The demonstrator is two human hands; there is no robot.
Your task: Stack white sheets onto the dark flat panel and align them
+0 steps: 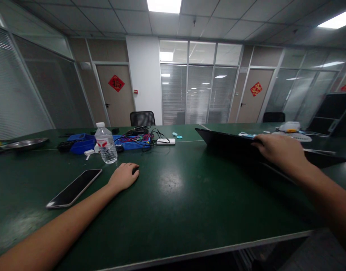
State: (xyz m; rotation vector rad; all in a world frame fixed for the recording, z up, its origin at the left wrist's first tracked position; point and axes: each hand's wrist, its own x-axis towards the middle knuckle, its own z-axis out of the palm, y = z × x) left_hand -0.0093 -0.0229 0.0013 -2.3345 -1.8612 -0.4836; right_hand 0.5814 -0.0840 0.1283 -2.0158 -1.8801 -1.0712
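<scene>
My right hand (280, 148) grips the upper edge of a black laptop (227, 145), its thumb and fingers closed over the rim. The laptop's thin screen panel leans at an angle, and a second flat dark part shows to the right of my wrist. On the green table, my left hand (124, 176) rests with curled fingers around a small black rounded object (135, 170), mostly covered by the hand, perhaps a mouse. Left of that forearm lies a smartphone (75, 189), dark screen up. A clear water bottle (105, 145) with a white cap stands just beyond my left hand.
Blue trays (82, 143) with tangled cables sit behind the bottle. A white power strip (165, 141) and small turquoise pieces (177, 135) lie near mid-table. A metal dish (28, 143) is at far left. The table's front edge (206, 251) runs below; a chair (142, 118) stands opposite.
</scene>
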